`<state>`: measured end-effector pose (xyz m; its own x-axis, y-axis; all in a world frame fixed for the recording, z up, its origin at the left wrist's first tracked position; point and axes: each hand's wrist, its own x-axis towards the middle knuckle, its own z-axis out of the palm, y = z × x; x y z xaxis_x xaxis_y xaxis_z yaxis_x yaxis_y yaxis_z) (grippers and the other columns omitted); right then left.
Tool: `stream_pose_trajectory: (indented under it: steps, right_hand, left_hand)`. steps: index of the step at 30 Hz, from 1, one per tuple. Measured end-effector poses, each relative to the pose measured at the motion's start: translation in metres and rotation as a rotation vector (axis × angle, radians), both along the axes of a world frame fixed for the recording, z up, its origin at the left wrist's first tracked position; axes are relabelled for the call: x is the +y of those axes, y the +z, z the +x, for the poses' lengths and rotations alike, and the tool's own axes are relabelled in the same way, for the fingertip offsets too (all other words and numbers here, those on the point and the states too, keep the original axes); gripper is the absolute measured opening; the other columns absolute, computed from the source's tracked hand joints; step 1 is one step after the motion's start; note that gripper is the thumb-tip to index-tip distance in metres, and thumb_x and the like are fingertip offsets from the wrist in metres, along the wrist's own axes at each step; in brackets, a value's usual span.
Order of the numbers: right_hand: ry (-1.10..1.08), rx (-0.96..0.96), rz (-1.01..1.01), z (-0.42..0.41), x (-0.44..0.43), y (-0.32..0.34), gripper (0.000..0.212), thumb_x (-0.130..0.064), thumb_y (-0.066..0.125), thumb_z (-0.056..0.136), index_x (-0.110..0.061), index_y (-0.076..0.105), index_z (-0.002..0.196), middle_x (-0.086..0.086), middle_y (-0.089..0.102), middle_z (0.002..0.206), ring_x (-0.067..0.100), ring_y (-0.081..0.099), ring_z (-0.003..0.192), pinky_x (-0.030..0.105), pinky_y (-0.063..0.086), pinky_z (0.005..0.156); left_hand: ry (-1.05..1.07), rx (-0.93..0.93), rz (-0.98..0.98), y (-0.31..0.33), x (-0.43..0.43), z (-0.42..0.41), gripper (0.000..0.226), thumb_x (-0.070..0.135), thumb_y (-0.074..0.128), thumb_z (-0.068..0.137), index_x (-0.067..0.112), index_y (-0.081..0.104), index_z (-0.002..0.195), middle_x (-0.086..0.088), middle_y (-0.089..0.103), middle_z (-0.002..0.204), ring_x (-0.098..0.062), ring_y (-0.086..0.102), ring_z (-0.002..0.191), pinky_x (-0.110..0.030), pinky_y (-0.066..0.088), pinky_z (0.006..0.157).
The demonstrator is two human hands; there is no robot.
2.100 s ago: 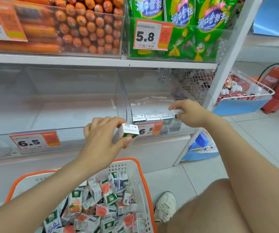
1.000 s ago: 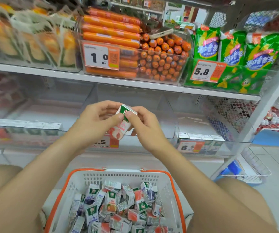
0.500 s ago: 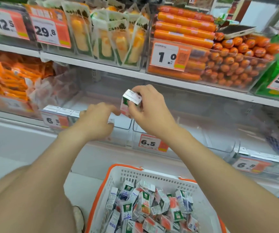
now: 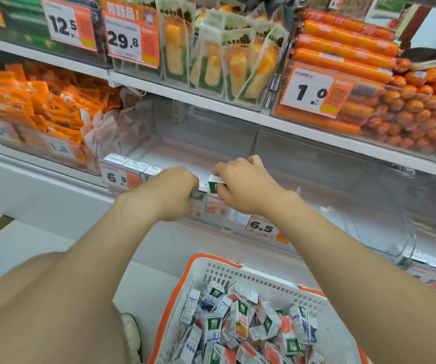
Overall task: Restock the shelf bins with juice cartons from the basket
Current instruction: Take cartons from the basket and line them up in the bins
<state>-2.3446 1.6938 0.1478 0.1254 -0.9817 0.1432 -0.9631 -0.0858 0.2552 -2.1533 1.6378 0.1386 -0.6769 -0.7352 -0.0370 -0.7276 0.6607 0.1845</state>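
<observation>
A clear shelf bin (image 4: 159, 143) holds a front row of white-topped juice cartons (image 4: 130, 162). My right hand (image 4: 240, 183) grips a small green-and-white juice carton (image 4: 213, 185) and holds it at the right end of that row, inside the bin. My left hand (image 4: 168, 191) is curled over the neighbouring cartons just left of it, and whether it grips one is hidden. Below sits a white basket with an orange rim (image 4: 213, 260), filled with several loose juice cartons (image 4: 240, 324).
To the right is another clear bin (image 4: 343, 185) with a 6.5 price tag (image 4: 262, 228). The shelf above carries orange sausages (image 4: 343, 48) and yellow snack packs (image 4: 211, 56). Orange packets (image 4: 35, 103) fill the bin at left. My knee and shoe (image 4: 132, 334) are beside the basket.
My right hand has lowered the carton from above the bin into the row's right end. My left hand moved right along the row towards it. The view shifted left.
</observation>
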Motion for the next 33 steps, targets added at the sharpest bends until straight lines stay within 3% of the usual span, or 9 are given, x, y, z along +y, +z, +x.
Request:
stream_pose_trajectory:
  steps: [6,9,14,17,19,21,25,29,33]
  right_hand:
    - [0.038,0.102,0.078,0.002,0.0,-0.005,0.009,-0.021,0.049,0.1,-0.014,0.052,0.102,0.004,0.065,0.085,0.032,0.056,0.075,0.04,0.036,0.082]
    - [0.013,0.089,0.105,0.0,0.0,-0.009,0.009,-0.018,0.048,0.098,-0.013,0.055,0.097,0.004,0.061,0.078,0.032,0.055,0.075,0.044,0.04,0.102]
    - [-0.011,0.096,0.231,0.016,0.01,-0.001,0.02,-0.025,0.039,0.104,-0.016,0.05,0.089,-0.002,0.045,0.071,0.029,0.05,0.082,0.05,0.017,0.124]
    - [0.09,0.069,0.03,0.014,0.029,-0.009,0.016,-0.026,0.044,0.099,-0.016,0.053,0.091,0.005,0.06,0.082,0.032,0.055,0.084,0.045,0.038,0.1]
    - [0.191,0.035,-0.19,0.013,0.053,-0.022,0.02,-0.022,0.047,0.088,-0.011,0.064,0.091,0.008,0.061,0.081,0.033,0.055,0.079,0.042,0.036,0.076]
    - [0.247,-0.077,-0.242,0.018,0.085,-0.043,0.024,-0.021,0.047,0.083,-0.011,0.067,0.091,0.006,0.061,0.078,0.031,0.053,0.074,0.04,0.036,0.07]
    - [0.062,-0.313,0.283,0.019,0.133,-0.109,0.024,-0.022,0.05,0.089,-0.018,0.069,0.103,0.005,0.07,0.092,0.032,0.063,0.088,0.039,0.051,0.072]
    - [-0.117,-0.506,0.566,-0.003,0.159,-0.172,0.028,-0.016,0.048,0.091,-0.014,0.074,0.103,0.009,0.075,0.098,0.03,0.068,0.093,0.041,0.058,0.077]
    - [-0.217,-0.497,0.721,-0.029,0.178,-0.23,0.022,-0.016,0.048,0.087,-0.011,0.066,0.075,0.011,0.073,0.087,0.03,0.068,0.082,0.039,0.058,0.08]
  left_hand:
    - [-0.009,0.117,-0.044,0.001,0.014,-0.001,0.028,0.026,0.056,0.096,0.024,0.069,0.121,-0.005,0.069,0.12,-0.033,0.063,0.112,-0.046,0.057,0.091]
    - [-0.008,0.11,-0.051,0.0,0.016,-0.001,0.031,0.026,0.056,0.098,0.023,0.067,0.127,-0.005,0.069,0.124,-0.032,0.063,0.115,-0.047,0.056,0.093]
    - [-0.031,0.096,-0.078,-0.001,0.02,-0.002,0.026,0.024,0.061,0.097,0.018,0.065,0.122,-0.007,0.061,0.115,-0.033,0.059,0.112,-0.047,0.053,0.093]
    - [-0.03,0.214,-0.097,-0.003,0.027,-0.003,0.017,0.025,0.065,0.095,0.024,0.067,0.112,-0.003,0.057,0.108,-0.029,0.057,0.107,-0.044,0.053,0.091]
    - [-0.02,0.222,-0.05,-0.006,0.033,-0.004,0.006,0.025,0.066,0.092,0.03,0.064,0.094,0.002,0.059,0.098,-0.026,0.06,0.1,-0.041,0.054,0.085]
    - [-0.062,0.074,0.05,-0.017,0.042,-0.009,0.009,0.024,0.066,0.092,0.029,0.061,0.087,0.004,0.064,0.093,-0.026,0.063,0.095,-0.041,0.057,0.083]
    - [-0.22,-0.376,0.284,-0.071,0.068,-0.032,0.017,0.023,0.066,0.096,0.013,0.07,0.108,-0.006,0.07,0.109,-0.03,0.067,0.098,-0.038,0.057,0.082]
    - [-0.314,-0.596,0.362,-0.141,0.093,-0.054,0.019,0.017,0.064,0.097,0.016,0.067,0.116,-0.006,0.063,0.104,-0.025,0.055,0.081,-0.033,0.045,0.065]
    - [-0.327,-0.697,0.432,-0.204,0.118,-0.061,0.007,0.003,0.058,0.095,0.009,0.06,0.094,-0.009,0.059,0.089,-0.022,0.05,0.069,-0.033,0.042,0.06]
